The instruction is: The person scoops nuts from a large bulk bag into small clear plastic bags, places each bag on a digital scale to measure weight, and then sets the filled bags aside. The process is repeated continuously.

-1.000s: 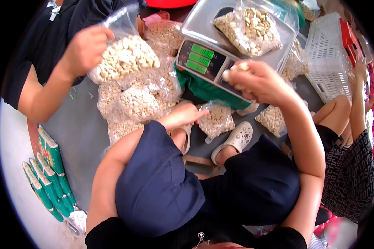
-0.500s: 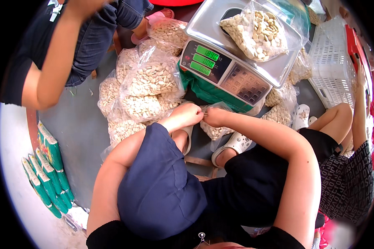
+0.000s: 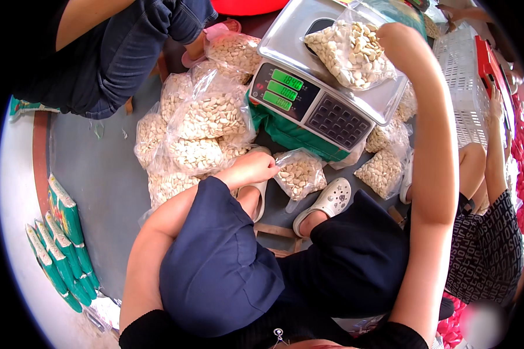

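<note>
A clear plastic bag of pale flat seeds [image 3: 355, 51] lies tilted on the pan of a digital scale [image 3: 285, 35]. My right hand [image 3: 403, 47] is at the bag's right side, by the seeds, with fingers curled; what they hold, if anything, is hidden. Over my left foot, my left hand [image 3: 255, 167] is closed, its fingertips beside the top of a smaller seed bag [image 3: 300, 176] on the floor. Whether something small is pinched in it does not show.
Filled seed bags [image 3: 206, 113] are heaped left of the scale, and more bags [image 3: 381, 171] lie at its right. A white plastic crate [image 3: 463, 81] stands further right. Green packets [image 3: 64, 250] are stacked at far left. Two people sit close by, left and right.
My right hand has left my left hand and moved up and right to the bag on the scale. My left hand has stayed low. The person at left has drawn their arm up.
</note>
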A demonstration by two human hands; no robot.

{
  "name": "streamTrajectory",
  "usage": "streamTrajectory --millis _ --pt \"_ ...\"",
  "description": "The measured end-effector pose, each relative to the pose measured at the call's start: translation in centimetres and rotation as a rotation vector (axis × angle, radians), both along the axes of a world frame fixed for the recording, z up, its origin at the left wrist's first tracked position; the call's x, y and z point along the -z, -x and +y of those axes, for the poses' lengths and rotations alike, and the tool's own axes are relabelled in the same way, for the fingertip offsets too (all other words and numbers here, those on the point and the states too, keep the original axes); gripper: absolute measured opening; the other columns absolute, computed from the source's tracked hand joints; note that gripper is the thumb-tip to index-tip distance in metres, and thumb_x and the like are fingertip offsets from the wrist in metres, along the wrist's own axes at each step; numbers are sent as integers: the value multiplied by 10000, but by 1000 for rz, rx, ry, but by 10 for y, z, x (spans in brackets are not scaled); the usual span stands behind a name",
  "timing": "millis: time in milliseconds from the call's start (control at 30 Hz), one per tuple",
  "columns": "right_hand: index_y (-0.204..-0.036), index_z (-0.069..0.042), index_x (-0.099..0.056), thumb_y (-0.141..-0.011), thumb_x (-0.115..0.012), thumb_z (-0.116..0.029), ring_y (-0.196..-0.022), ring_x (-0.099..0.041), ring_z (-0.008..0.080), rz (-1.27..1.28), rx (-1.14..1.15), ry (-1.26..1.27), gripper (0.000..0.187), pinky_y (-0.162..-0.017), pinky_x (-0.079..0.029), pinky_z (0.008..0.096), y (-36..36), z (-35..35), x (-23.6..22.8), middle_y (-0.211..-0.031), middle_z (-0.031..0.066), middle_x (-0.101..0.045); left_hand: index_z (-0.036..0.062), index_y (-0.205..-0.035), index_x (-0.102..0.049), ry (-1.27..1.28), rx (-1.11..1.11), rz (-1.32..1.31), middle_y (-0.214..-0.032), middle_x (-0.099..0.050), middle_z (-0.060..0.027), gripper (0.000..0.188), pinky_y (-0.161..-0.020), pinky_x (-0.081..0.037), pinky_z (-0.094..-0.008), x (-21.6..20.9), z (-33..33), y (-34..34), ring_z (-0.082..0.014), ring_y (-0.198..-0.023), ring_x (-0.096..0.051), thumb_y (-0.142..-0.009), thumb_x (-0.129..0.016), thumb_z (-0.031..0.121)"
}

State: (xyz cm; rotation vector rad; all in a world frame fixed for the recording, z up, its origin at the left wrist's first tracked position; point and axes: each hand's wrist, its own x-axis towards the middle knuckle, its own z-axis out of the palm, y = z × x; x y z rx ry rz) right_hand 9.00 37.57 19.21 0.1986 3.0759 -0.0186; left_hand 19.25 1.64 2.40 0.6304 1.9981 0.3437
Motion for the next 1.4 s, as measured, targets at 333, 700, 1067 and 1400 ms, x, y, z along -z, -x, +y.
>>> streamTrajectory --millis 333,700,1067,1400 --pt "-1177 -14 -545 -957 -489 -349 -989 -654 359 137 133 -285 404 -792 -540 457 5 -9 57 -1117 231 -617 78 -845 -713 -67 58 -70 -828 -689 -136 342 -711 -490 -453 -10 22 1 -333 -806 -648 -863 -572 390" --pt "-815 -39 -692 -896 -505 -159 -758 -678 328 170 -37 -277 237 -702 -540 434 9 25 -8 -841 167 -689 100 -857 -718 -35 30 -92 -832 -693 -113 323 -711 -498 -426 -5 20 0 -302 -816 -656 -862 -584 394" --pt "-841 16 -662 -907 -556 -232 -779 -627 417 434 87 200 278 -715 -488 474 -21 -17 -62 -794 244 -647 115 -829 -726 -71 68 -64 -754 -683 -100 320 -677 -492 -406 2 24 -4 -274 -744 -660 -870 -570 391" --pt "-895 29 -659 -908 -564 -197 -785 -640 401 392 79 632 246 -693 -488 428 -58 -40 -75 -813 243 -651 116 -838 -730 -15 45 -90 -738 -682 -85 322 -663 -489 -395 -2 26 -3 -249 -717 -654 -877 -568 391"
